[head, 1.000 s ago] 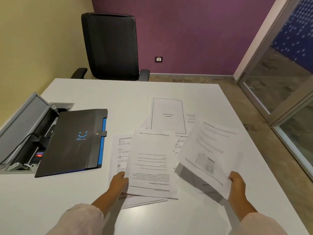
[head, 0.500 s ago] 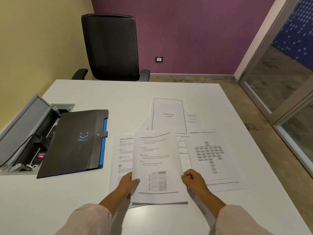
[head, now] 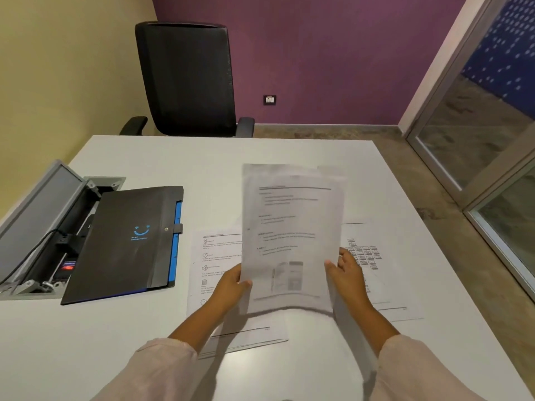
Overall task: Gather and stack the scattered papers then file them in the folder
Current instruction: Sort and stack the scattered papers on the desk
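Note:
A small stack of printed papers (head: 292,227) stands nearly upright above the white table (head: 289,151), blurred by motion. My left hand (head: 231,282) grips its lower left edge and my right hand (head: 346,270) grips its lower right edge. Under and beside it lie loose sheets: one with icons and text (head: 215,261) on the left, one with a chart (head: 376,273) on the right. The black folder (head: 127,241) with a blue smile logo lies shut at the left, its blue edge facing the papers.
An open grey cable box (head: 43,224) with plugs and a cable is set into the table, partly under the folder. A black office chair (head: 188,76) stands at the far edge. A glass partition (head: 492,157) runs along the right.
My right hand laid its sheet onto the pile held by my left hand. Both hands then lifted the pile off the table and tilted it upright.

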`<state>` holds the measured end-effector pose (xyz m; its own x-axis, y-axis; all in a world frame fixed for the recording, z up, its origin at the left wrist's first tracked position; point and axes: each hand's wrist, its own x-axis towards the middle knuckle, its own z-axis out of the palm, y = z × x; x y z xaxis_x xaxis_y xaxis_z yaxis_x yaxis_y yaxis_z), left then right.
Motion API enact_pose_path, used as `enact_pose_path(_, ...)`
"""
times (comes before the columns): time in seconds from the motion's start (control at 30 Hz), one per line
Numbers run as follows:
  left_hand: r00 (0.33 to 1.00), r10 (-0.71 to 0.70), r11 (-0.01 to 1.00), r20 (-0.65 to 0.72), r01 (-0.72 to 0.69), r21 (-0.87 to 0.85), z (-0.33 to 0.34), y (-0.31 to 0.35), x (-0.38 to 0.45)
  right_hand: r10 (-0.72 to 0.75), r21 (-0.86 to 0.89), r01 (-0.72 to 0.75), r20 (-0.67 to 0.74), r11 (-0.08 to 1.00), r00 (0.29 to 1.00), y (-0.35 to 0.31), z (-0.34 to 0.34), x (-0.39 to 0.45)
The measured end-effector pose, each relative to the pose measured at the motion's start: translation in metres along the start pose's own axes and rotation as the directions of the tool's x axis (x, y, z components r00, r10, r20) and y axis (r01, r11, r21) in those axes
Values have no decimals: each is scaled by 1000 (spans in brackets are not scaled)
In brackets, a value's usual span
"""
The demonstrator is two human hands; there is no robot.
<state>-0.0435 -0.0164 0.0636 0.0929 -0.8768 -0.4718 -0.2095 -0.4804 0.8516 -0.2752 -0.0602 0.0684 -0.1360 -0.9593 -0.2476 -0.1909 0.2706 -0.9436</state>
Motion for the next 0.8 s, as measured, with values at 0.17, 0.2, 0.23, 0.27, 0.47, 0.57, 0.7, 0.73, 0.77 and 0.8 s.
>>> enact_pose_path(0.17,992,103,995,-78,-104,-6,2,23,3,-105,74,103,24,992,994,-18,-9,-2)
enact_pose_path(0.2,991,109,994,-79,-111,-22,3,25,3,-93,55,91,25,994,995,-18,-9,-3)
enact_pose_path(0.23,991,115,993,-75,-118,-33,4,25,3,-73,25,73,31,997,997,-16,-8,-3)
enact_pose_path(0.27,991,115,993,-73,-117,-33,6,24,3,-53,-13,53,49,998,997,-12,-7,-3)
enact_pose_path(0.47,971,79,997,-225,-77,14,7,8,5,6,-109,7,115,994,993,24,-2,-6)
enact_pose_path(0.57,942,72,996,-327,-85,-25,0,7,2,8,-59,-4,63,998,998,26,3,-7)
enact_pose_path(0.7,854,-3,999,-520,-17,-35,-9,4,-9,-10,-92,22,121,996,993,21,22,-12)
enact_pose_path(0.73,832,-32,999,-553,22,-25,-12,-1,-11,0,-119,17,142,993,990,22,29,-13)
enact_pose_path(0.77,817,-67,998,-573,67,-20,-15,-7,-14,20,-152,5,160,988,987,24,37,-14)
enact_pose_path(0.8,805,-105,993,-584,116,-20,-18,-13,-16,48,-180,-16,176,984,983,27,44,-14)
